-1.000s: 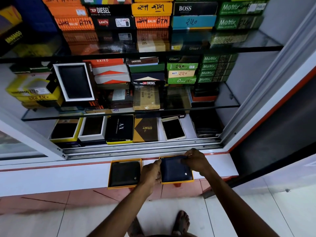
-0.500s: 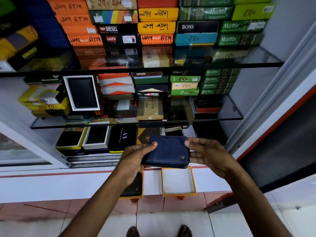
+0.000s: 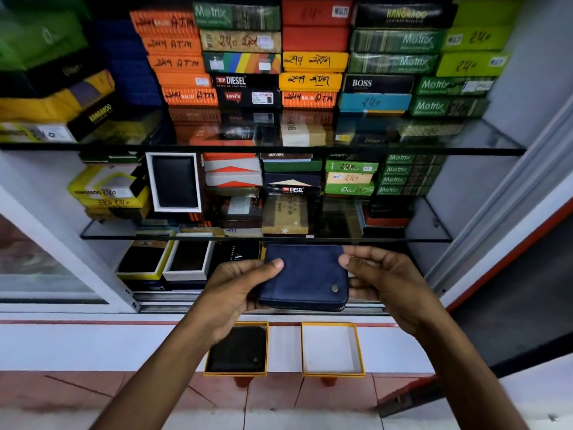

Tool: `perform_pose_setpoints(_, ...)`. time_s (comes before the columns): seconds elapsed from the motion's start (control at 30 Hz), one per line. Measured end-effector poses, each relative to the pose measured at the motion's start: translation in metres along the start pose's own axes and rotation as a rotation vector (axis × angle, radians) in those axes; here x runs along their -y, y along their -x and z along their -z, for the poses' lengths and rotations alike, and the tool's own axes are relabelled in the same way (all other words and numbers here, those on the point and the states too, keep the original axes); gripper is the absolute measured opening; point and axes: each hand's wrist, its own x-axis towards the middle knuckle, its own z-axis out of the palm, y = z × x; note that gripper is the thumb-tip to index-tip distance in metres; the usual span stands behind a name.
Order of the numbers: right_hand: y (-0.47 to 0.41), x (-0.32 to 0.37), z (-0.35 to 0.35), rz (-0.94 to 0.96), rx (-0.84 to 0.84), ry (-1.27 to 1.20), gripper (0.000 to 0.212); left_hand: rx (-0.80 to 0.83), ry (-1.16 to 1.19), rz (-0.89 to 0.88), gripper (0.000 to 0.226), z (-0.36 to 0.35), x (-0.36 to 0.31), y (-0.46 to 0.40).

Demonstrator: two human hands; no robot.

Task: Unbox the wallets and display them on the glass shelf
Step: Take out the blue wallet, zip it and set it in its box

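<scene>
A dark blue wallet (image 3: 305, 276) with a metal snap is held flat between both hands, just below the front edge of the lower glass shelf (image 3: 387, 237). My left hand (image 3: 235, 293) grips its left side, thumb on top. My right hand (image 3: 381, 280) pinches its right side. Under the hands, on the white ledge (image 3: 93, 346), sits an empty orange-rimmed box (image 3: 332, 349). Beside it on the left, a second orange-rimmed box (image 3: 237, 350) holds a black wallet.
Several open boxes with dark wallets (image 3: 144, 259) stand on the cabinet floor behind the sliding-door track (image 3: 161, 301). Stacked coloured wallet boxes (image 3: 313, 79) fill the upper glass shelf (image 3: 465, 148). A framed black wallet (image 3: 174, 181) leans on the lower shelf. Tiled floor lies below.
Both hands lifted the blue wallet out of the right orange-rimmed box, leaving it empty, and raised it toward the lower glass shelf. The view tilted upward.
</scene>
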Motion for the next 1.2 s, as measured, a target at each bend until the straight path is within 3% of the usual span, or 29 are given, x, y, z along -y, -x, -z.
perform_pose_setpoints(0.07, -0.003, 0.005, -0.004, 0.048, -0.011, 0.043, 0.025, 0.008, -0.018, -0.011, 0.038, 0.002, -0.003, 0.003)
perform_pose_setpoints(0.13, -0.01, 0.013, -0.008, 0.108, 0.014, 0.127, 0.025, 0.029, -0.055, -0.027, 0.04, 0.003, -0.006, 0.006)
perform_pose_setpoints(0.27, -0.027, 0.036, -0.022, 0.26, 0.347, 0.468, 0.032, 0.109, -0.122, -0.041, 0.038, 0.003, -0.013, 0.011)
perform_pose_setpoints(0.4, -0.039, 0.051, -0.036, 0.242, 0.607, 0.556, 0.037, 0.177, -0.123, -0.031, 0.031, 0.004, -0.023, 0.016)
perform_pose_setpoints(0.6, -0.039, 0.06, -0.034, 0.23, 0.671, 0.635, 0.033, 0.185, -0.052, 0.035, 0.03, 0.013, -0.026, 0.019)
perform_pose_setpoints(0.9, -0.028, 0.074, -0.043, 0.473, 0.385, 1.013, 0.013, 0.132, 0.187, 0.246, 0.032, 0.016, -0.026, 0.009)
perform_pose_setpoints(1.0, -0.016, 0.09, -0.04, 0.521, 0.275, 1.014, 0.019, 0.064, 0.252, 0.28, 0.034, 0.019, -0.026, 0.005)
perform_pose_setpoints(1.07, -0.006, 0.097, -0.04, 0.532, 0.175, 0.995, 0.022, 0.006, 0.293, 0.279, 0.028, 0.02, -0.025, 0.002)
perform_pose_setpoints(1.2, 0.017, 0.088, -0.055, 0.625, -0.111, 1.11, 0.01, -0.066, 0.393, 0.293, 0.015, 0.011, -0.02, -0.005)
